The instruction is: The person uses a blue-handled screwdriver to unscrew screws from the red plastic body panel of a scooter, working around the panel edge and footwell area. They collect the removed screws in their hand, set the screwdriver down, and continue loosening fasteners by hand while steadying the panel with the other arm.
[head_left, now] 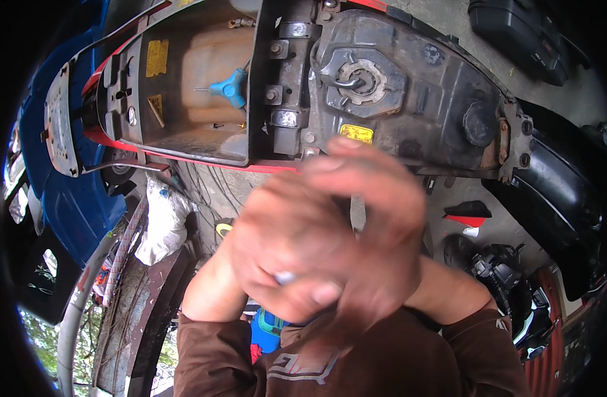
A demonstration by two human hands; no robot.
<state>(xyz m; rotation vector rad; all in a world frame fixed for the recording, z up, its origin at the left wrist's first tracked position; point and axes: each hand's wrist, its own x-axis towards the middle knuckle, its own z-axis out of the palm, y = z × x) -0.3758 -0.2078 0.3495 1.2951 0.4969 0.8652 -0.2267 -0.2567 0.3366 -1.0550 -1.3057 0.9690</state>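
Head: small silvery obj [285, 277] betw. clasped fingers [330, 291].

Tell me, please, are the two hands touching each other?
Touching: the head view shows the left hand and right hand clasped together, fingers overlapping.

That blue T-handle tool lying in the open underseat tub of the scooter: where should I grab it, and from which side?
Grip the blue T-handle tool by its blue plastic crossbar, probably coming from above through the open top of the grimy underseat tub. The thin metal shaft points toward the picture's left, so the bulkier crossbar looks like the easiest hold. Both the left hand and right hand are clasped together, away from it.
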